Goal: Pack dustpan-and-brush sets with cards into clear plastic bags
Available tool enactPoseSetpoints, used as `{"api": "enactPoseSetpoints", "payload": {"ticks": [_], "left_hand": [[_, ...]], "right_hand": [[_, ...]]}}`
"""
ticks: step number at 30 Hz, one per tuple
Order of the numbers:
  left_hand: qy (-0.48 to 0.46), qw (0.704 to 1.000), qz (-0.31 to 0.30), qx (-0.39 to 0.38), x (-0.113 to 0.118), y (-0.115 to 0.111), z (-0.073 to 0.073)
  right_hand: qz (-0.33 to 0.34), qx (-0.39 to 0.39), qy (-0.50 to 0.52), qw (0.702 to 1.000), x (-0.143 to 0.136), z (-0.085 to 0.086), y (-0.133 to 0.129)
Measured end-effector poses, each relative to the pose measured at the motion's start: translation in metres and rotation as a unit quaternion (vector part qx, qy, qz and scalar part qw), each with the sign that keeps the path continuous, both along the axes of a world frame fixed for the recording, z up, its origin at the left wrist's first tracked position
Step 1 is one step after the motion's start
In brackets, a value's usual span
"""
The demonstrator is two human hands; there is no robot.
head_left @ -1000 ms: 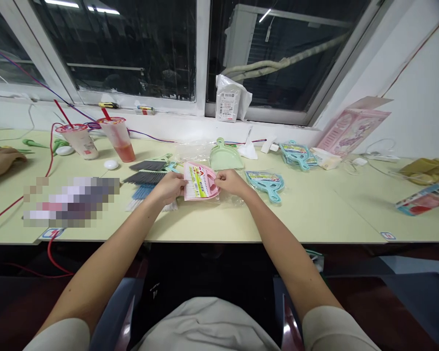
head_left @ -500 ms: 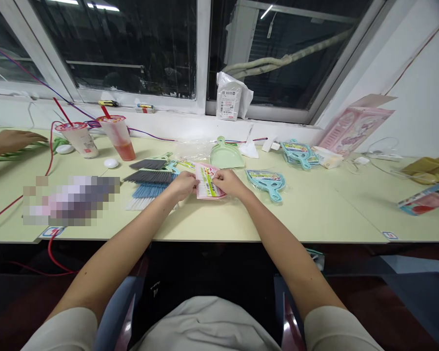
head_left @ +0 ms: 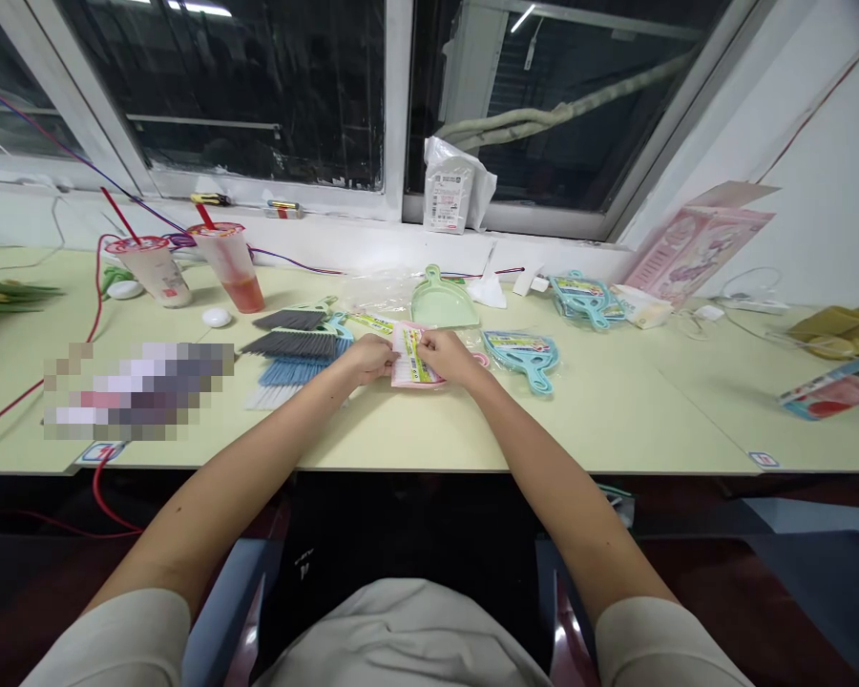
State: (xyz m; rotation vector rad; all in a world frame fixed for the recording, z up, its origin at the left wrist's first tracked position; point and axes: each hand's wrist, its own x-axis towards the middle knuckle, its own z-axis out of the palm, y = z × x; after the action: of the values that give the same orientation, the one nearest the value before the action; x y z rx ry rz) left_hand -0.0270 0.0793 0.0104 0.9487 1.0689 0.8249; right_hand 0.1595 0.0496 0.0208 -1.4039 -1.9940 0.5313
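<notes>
Steadying pink packet (head_left: 407, 370) by its left edge, while right fingers work lightly at label, seems best; even pull should avoid creasing or tearing. Left hand (head_left: 373, 359): narrow, fingers closed on packet's left edge, beside brushes (head_left: 297, 345). Packet: between both hands, over table (head_left: 415, 444), nearer person than green dustpan (head_left: 444, 307). Right hand (head_left: 450, 357): narrow, thumb and fingers pinching packet near label; blue dustpan (head_left: 521, 357) lies just to right.
</notes>
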Motion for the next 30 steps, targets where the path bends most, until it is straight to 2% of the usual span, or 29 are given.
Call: {"api": "enactPoseSetpoints", "payload": {"ticks": [8, 10, 13, 15, 17, 22, 26, 30], "left_hand": [[-0.028, 0.999, -0.024, -0.033, -0.004, -0.001, 0.002], [-0.024, 0.999, -0.018, -0.035, -0.005, -0.003, 0.001], [-0.023, 0.999, -0.011, -0.036, -0.006, -0.004, 0.0], [-0.025, 0.999, -0.004, -0.036, -0.006, -0.006, -0.001], [-0.029, 0.999, 0.004, -0.036, -0.006, -0.007, 0.0], [-0.06, 0.998, 0.014, -0.025, -0.009, -0.008, 0.005], [-0.093, 0.995, 0.024, -0.011, -0.013, -0.008, 0.012], [-0.103, 0.995, 0.012, -0.007, -0.017, -0.007, 0.015]], "right_hand": [[-0.012, 0.019, 0.009, 1.0, 0.006, 0.002, 0.002], [-0.057, 0.03, 0.021, 0.998, 0.02, 0.008, 0.004], [-0.158, 0.038, 0.031, 0.986, 0.053, 0.016, 0.008], [-0.213, 0.018, -0.008, 0.977, 0.074, 0.018, 0.011], [-0.233, -0.02, -0.043, 0.971, 0.088, 0.018, 0.012], [-0.229, -0.102, -0.011, 0.968, 0.096, 0.025, 0.008], [-0.153, -0.227, 0.14, 0.951, 0.095, 0.032, 0.001], [-0.121, -0.259, 0.288, 0.914, 0.096, 0.033, -0.003]]}}
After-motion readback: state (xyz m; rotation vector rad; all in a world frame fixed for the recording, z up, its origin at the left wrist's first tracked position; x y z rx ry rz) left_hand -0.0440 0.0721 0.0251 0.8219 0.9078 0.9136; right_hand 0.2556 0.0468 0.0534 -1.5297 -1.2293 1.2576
